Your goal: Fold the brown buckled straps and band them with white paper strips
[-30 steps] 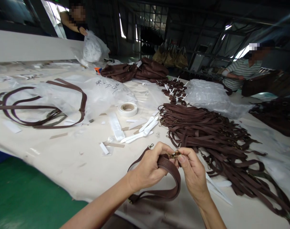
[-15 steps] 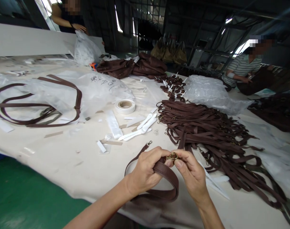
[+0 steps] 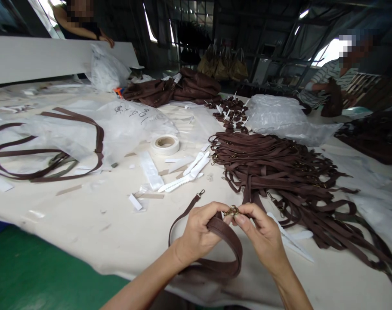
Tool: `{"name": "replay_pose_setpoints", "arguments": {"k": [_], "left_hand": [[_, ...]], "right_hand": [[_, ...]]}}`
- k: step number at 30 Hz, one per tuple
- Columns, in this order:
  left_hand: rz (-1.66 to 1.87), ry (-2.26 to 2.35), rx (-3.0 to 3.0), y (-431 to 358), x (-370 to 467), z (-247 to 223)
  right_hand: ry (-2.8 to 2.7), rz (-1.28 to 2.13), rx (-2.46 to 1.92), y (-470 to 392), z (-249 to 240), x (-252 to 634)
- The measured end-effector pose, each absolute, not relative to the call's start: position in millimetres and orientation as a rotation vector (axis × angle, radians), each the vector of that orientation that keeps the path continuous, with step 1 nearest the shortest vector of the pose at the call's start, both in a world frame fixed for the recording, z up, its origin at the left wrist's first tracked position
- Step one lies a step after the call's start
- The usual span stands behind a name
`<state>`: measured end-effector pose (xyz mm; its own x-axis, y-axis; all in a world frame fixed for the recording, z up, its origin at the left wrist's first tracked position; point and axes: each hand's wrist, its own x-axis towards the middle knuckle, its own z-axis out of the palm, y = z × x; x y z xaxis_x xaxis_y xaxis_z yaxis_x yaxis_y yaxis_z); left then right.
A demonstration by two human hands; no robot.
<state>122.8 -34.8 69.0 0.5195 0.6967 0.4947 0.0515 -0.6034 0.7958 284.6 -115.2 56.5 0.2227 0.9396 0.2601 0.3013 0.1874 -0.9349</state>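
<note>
Near the table's front edge, my left hand (image 3: 200, 230) is closed around a brown strap (image 3: 231, 241), which loops below my fingers. Its thumb and forefinger pinch one side of some brass-coloured metal hardware (image 3: 231, 211). My right hand (image 3: 262, 230) is closed too, pinching the hardware from the right. How the metal pieces are joined is too small to tell. One end of the strap, with a metal clasp (image 3: 200, 193), lies on the table beyond my left hand. A large pile of brown straps (image 3: 273, 163) lies beyond my right hand.
On the table (image 3: 86, 224) are a white tape roll (image 3: 165, 145), white plastic strips (image 3: 183, 178), clear bags (image 3: 276, 114) and looped straps (image 3: 99, 137) at left. Brown bags (image 3: 196, 86) lie at the back. One person (image 3: 76, 26) stands back left, another (image 3: 333, 79) at right.
The view has shifted slightly. Both hands keep their pinch on the hardware. The left-hand person's arm has moved off the plastic bag onto the white panel; the right-hand person's brown item has shifted.
</note>
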Motion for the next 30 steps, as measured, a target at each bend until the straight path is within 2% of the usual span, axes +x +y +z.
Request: {"name": "replay_pose_setpoints", "arguments": {"k": [4,10,16,20,24,28,30], "left_hand": [[1.024,0.68,1.771,-42,127,64],[1.157,0.879,1.513,-61,139,44],[1.371,1.079,1.214,-37,133,52],[1.317,0.982,1.127,-25,132,58],[1.071,0.908,1.137,-26,127,53],[0.95,0.903,1.433,-8,114,68],[0.945,0.887,1.63,7,108,84]], "right_hand": [[-1.319,0.659,-1.384,-115,58,284],[-1.145,0.799,-1.301,-106,53,265],[-1.356,0.367,-1.479,-120,36,265],[-1.247,0.5,-1.512,-116,37,272],[-1.244,0.473,-1.523,-54,92,332],[-0.981,0.138,-1.562,6,176,438],[-0.863,-0.108,-1.46,12,201,461]]}}
